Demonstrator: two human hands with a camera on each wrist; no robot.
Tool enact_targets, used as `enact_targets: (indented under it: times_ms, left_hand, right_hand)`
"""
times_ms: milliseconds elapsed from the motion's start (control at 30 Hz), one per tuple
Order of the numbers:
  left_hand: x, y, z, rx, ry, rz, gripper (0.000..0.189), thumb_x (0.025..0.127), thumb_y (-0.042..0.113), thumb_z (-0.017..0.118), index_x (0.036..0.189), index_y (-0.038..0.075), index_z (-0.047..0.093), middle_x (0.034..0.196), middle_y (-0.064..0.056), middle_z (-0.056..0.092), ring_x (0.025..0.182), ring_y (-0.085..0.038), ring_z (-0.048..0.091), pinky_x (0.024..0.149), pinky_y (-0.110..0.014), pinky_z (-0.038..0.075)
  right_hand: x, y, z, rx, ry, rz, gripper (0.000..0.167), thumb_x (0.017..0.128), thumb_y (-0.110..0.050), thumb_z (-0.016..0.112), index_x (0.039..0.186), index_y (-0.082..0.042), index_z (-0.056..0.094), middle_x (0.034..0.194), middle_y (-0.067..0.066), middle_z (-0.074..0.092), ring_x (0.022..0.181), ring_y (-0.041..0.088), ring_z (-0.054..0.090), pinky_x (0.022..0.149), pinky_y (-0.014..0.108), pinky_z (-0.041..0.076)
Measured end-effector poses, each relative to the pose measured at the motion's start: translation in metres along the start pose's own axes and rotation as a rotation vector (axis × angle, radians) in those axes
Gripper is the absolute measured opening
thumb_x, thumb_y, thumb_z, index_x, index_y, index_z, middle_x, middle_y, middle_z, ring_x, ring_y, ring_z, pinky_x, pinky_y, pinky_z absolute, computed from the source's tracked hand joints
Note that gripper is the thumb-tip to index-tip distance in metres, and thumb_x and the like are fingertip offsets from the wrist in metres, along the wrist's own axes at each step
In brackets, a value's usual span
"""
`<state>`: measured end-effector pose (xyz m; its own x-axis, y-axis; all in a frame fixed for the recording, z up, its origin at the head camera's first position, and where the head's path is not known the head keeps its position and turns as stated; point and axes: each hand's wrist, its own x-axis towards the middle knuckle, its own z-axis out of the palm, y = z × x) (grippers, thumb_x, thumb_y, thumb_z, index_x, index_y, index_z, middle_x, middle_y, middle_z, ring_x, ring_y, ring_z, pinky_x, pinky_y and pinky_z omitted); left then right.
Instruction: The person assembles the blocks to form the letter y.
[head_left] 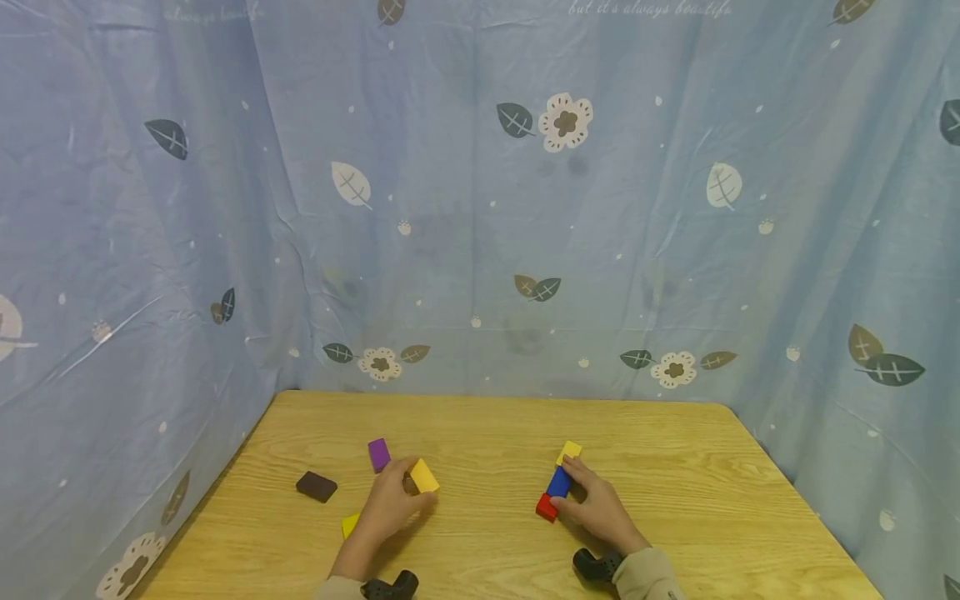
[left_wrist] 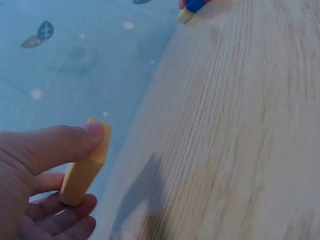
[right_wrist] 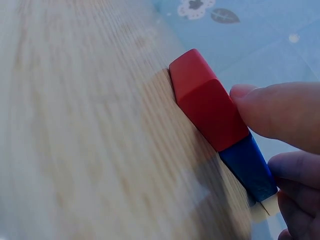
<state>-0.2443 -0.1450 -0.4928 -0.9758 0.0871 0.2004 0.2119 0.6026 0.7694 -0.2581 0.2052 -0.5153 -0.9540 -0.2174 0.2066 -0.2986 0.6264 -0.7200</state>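
In my left hand (head_left: pixel 386 500) is a yellow-orange block (head_left: pixel 424 476), gripped between thumb and fingers. The left wrist view has the thumb across one end of this block (left_wrist: pixel 82 172) and fingers at the other. To the right lies a touching row: a red block (head_left: pixel 547 507) nearest, a blue block (head_left: pixel 558 482) in the middle, a yellow block (head_left: pixel 569 451) farthest. My right hand (head_left: pixel 603 512) holds this row from its right side. Up close, its thumb touches the red block (right_wrist: pixel 212 105), and curled fingers meet the blue block (right_wrist: pixel 248 167). Those fingers partly hide the yellow one.
A purple block (head_left: pixel 379 455) lies just beyond my left hand, and a dark brown block (head_left: pixel 317 487) farther left. Another yellow block (head_left: pixel 349 524) is partly hidden by the left wrist. A patterned blue curtain (head_left: pixel 480 250) borders the wooden table (head_left: pixel 480 417) at the back and sides.
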Motion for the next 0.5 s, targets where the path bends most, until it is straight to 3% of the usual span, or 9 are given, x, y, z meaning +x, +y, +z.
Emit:
enact_targets:
  times_ms: [500]
  left_hand:
    - [0.0026,0.0085,0.0105,-0.014,0.043,0.063,0.072,0.077,0.032,0.078,0.131,-0.007,0.049,0.119,-0.018,0.055,0.108,-0.033,0.057,0.092,-0.046,0.051]
  right_hand:
    - [0.0002,-0.0009,-0.0003,0.002,0.003,0.0,0.073,0.082,-0.04,0.072,0.137,0.002,0.048,0.147,0.015,0.041,0.138,0.038,0.031,0.11,0.055,0.03]
